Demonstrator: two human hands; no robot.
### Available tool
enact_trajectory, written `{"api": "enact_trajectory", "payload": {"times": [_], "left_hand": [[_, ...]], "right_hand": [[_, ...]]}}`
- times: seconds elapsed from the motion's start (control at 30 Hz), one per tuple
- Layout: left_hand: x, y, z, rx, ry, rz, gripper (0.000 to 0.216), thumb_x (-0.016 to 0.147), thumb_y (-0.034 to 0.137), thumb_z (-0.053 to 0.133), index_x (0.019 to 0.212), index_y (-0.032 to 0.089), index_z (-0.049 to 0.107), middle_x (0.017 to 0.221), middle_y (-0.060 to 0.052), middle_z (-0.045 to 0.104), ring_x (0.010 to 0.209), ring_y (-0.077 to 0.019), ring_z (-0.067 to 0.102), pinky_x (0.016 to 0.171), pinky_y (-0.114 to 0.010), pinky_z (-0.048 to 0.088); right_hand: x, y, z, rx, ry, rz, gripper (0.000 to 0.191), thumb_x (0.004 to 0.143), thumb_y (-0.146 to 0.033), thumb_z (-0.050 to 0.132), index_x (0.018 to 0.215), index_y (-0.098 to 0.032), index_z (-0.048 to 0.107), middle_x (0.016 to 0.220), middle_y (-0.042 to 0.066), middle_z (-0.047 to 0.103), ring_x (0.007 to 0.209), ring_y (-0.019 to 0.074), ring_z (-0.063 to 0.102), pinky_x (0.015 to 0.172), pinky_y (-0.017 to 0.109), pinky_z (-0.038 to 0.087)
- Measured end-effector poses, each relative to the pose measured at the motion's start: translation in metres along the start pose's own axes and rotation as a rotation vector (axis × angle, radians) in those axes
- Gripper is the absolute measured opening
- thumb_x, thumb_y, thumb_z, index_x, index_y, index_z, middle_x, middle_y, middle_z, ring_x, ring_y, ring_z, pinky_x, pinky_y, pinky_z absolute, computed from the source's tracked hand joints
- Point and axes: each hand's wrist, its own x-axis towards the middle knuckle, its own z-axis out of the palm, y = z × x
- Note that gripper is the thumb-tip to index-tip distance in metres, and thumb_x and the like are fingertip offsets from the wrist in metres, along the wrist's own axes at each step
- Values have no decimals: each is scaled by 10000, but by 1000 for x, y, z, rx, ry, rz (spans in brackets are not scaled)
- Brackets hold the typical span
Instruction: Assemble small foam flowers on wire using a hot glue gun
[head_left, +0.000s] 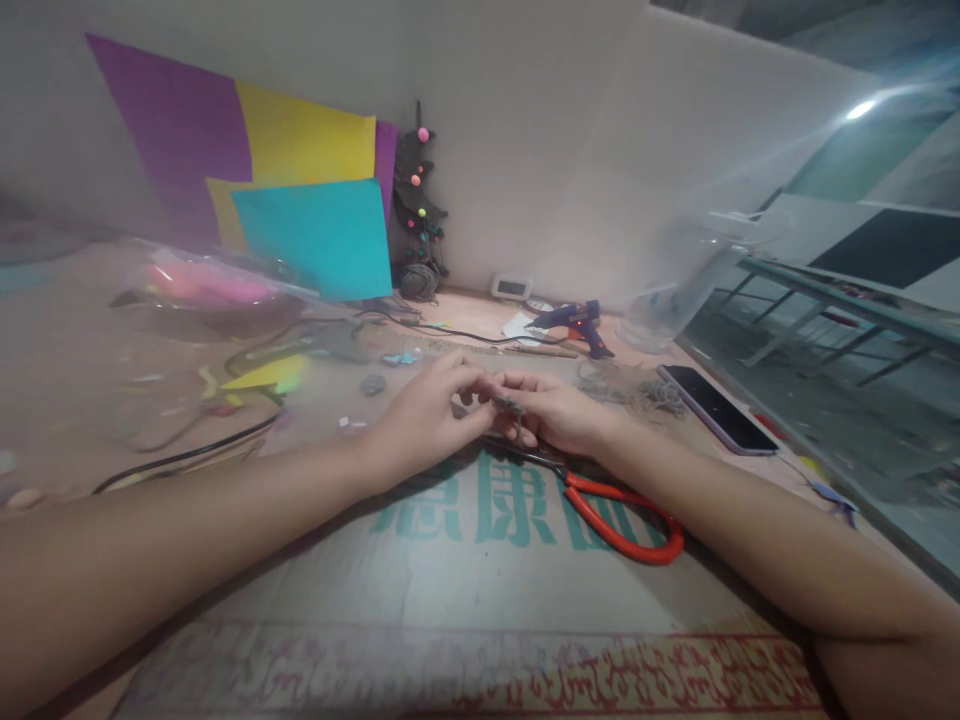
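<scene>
My left hand (431,410) and my right hand (559,412) meet at the middle of the table, fingertips pinched together on a short piece of brownish twine (510,406). Both hands are closed on it, and a strand hangs down a little below the fingers. Red-handled scissors (622,515) lie on the printed cardboard (480,560) just under my right wrist. A loose tangle of the same twine (637,390) lies beyond my right hand.
A phone (716,407) lies at the right. A blue glue gun (574,322) rests behind the hands, its cable (187,455) crossing the left. Coloured paper sheets (315,235) lean on the wall beside a small dark tree ornament (416,215). A clear plastic container (675,290) stands back right.
</scene>
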Motion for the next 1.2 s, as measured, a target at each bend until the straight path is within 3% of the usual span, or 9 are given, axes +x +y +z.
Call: {"api": "enact_trajectory", "payload": {"times": [0.17, 0.3, 0.43, 0.67, 1.03, 1.2], "left_hand": [[7, 0, 0, -169, 42, -281, 112, 808, 276, 598, 764, 173, 597, 780, -5, 606, 764, -171, 579, 700, -288, 444], [10, -7, 1, -322, 54, -396, 142, 799, 306, 612, 769, 176, 565, 716, 20, 601, 684, -148, 579, 651, -266, 442], [10, -10, 2, -287, 56, -388, 159, 794, 317, 616, 746, 173, 568, 716, 20, 599, 693, -147, 575, 663, -266, 434], [11, -8, 1, -305, 30, -375, 185, 780, 346, 602, 728, 176, 547, 708, 15, 579, 687, -148, 545, 654, -264, 415], [9, -13, 3, -277, -2, -338, 187, 816, 352, 605, 776, 171, 576, 737, 7, 602, 702, -150, 573, 641, -263, 430], [7, -11, 2, -287, 16, -343, 266, 827, 430, 641, 837, 168, 594, 792, -13, 645, 715, -150, 592, 638, -255, 453]], "right_hand": [[4, 5, -3, 28, 115, -88, 416, 864, -578, 586, 832, -164, 571, 596, 4, 638, 389, 72, 492, 363, 177, 342], [3, 4, -2, -59, 223, -169, 367, 816, -517, 691, 819, -182, 541, 602, -24, 628, 425, 66, 497, 395, 172, 357], [0, 0, 2, -127, 254, -219, 373, 761, -468, 757, 877, -182, 548, 613, -43, 625, 428, 60, 483, 400, 172, 350], [1, -1, 3, -164, 309, -194, 359, 751, -460, 752, 813, -174, 543, 579, -41, 618, 413, 56, 463, 400, 175, 318], [0, -1, 4, -199, 309, -197, 382, 729, -459, 765, 852, -180, 534, 571, -58, 602, 410, 57, 458, 407, 183, 331], [-1, -1, 5, -325, 449, -250, 324, 780, -437, 704, 852, -205, 490, 549, -84, 541, 402, 71, 445, 400, 201, 332]]}}
